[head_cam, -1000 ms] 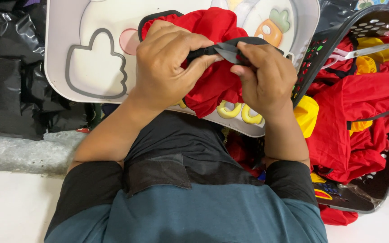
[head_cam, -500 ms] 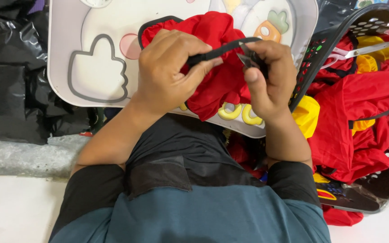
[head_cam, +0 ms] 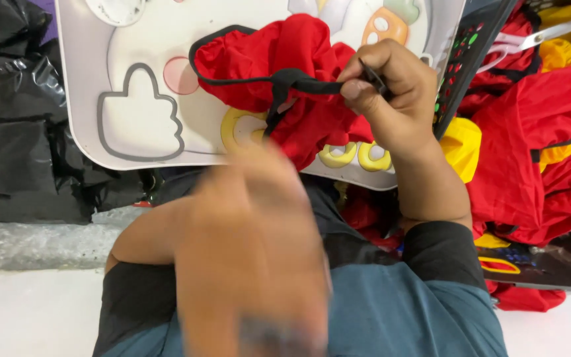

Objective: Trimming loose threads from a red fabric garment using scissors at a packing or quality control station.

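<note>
A red cloth piece (head_cam: 299, 73) with a black strap (head_cam: 299, 82) and black edging lies on a white cartoon-printed tray (head_cam: 140, 79). My right hand (head_cam: 391, 92) pinches the black strap at its right end, fingers closed on it, above the red cloth. My left hand (head_cam: 252, 264) is off the cloth, raised close to the camera and heavily blurred; I cannot make out whether its fingers hold anything.
A black basket (head_cam: 536, 264) at the right is full of red and yellow cloth pieces (head_cam: 536, 145), with scissors (head_cam: 530, 41) lying on top. Black plastic bags (head_cam: 14, 119) are piled at the left. A grey ledge (head_cam: 28, 244) and white floor lie below.
My left hand has let go of the red cloth and strap and swung back toward the camera. My right hand keeps its pinch on the strap, now pulled taut.
</note>
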